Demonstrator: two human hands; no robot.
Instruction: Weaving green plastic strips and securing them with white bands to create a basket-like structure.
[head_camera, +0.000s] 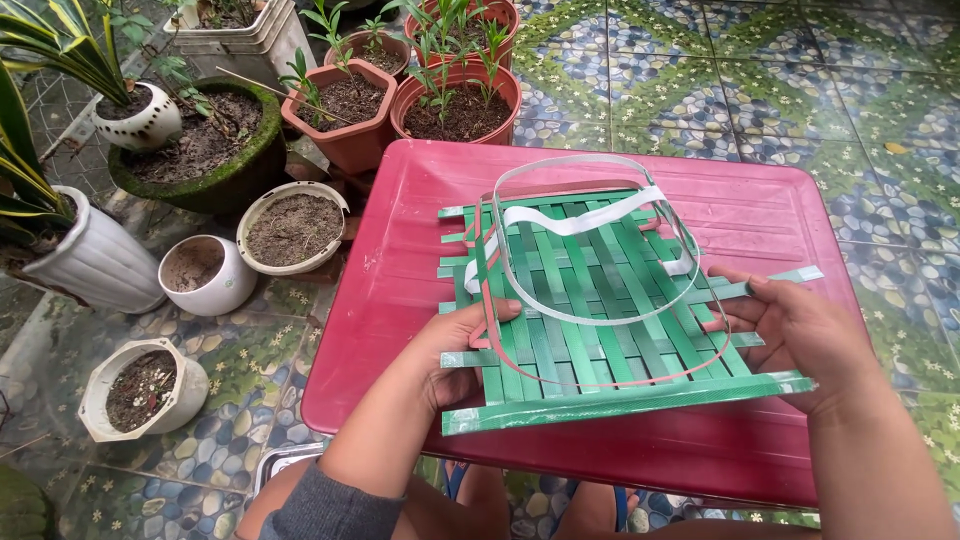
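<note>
Now woven mat (600, 300) flat, long axis crosswise

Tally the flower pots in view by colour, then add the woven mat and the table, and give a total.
White pots: 5, for example the small round one
Terracotta pots: 4, for example the square one
Mossy dark pot: 1
Green woven mat, held by the left hand and right hand: 1
Red table: 1
Total: 12
</note>
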